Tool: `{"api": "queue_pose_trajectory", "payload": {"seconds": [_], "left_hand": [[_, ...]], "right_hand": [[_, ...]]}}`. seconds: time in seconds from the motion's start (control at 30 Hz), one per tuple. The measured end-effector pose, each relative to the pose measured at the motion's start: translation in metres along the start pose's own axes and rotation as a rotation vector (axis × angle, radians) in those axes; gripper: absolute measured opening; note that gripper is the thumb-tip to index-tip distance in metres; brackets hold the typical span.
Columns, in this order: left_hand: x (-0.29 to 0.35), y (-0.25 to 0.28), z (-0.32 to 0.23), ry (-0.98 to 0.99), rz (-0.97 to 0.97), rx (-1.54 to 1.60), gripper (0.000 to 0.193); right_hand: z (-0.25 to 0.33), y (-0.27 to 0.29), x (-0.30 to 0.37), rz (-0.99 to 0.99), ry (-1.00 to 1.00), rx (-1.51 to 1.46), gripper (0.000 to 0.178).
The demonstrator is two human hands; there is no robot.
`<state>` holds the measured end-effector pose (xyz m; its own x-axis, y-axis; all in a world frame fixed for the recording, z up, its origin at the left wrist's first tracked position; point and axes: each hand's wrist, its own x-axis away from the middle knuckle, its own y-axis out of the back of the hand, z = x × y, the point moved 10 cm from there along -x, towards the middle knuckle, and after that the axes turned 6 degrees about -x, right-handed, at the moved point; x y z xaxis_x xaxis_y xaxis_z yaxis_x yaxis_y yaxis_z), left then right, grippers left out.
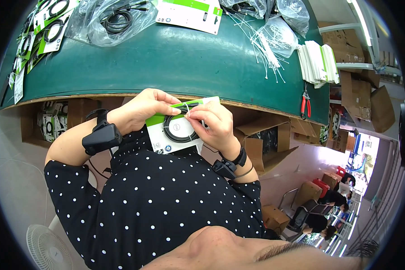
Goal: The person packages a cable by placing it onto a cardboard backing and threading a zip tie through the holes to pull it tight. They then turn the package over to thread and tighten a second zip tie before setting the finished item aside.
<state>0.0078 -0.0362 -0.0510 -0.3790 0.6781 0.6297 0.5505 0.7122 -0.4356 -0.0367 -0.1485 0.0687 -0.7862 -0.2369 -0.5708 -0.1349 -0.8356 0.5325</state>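
Against my front, at the table's edge, I have a white and green backing card (156, 135) with a black cable (167, 132) coiled flat on it. My left hand (150, 105) is closed on the card's upper left, its thumb lying across the coil's top. At the coil's upper right, the thumb and fingertips of my right hand (215, 125) pinch a thin white cable tie (187, 107) that goes around the cable. The fingers partly cover the tie's ends. White ties also cross the coil lower down.
The green table (166, 67) carries carded cables (54, 31) at left, a bagged cable (117, 21), loose white ties (269, 51), a stack of cards (317, 63) and red-handled cutters (305, 105) at right. Open cartons (256, 153) stand beneath. Other people (335, 198) sit far right.
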Motion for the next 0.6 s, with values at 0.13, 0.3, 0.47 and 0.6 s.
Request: {"api": "queue_pose_trajectory", "payload": {"seconds": [0.13,0.3,0.47,0.6], "left_hand": [[-0.001,0.002,0.002,0.001,-0.016,-0.003,0.027],[-0.003,0.004,0.007,0.011,-0.021,-0.002,0.027],[-0.001,0.003,0.004,-0.003,-0.013,-0.008,0.026],[-0.001,0.002,0.002,-0.026,0.004,-0.008,0.026]], "right_hand": [[0.004,-0.002,-0.001,0.01,0.028,0.038,0.017],[0.006,-0.005,0.0,0.026,0.04,0.05,0.018],[0.008,-0.007,-0.001,0.037,0.056,0.082,0.018],[0.015,-0.009,-0.004,0.061,0.075,0.109,0.018]]}}
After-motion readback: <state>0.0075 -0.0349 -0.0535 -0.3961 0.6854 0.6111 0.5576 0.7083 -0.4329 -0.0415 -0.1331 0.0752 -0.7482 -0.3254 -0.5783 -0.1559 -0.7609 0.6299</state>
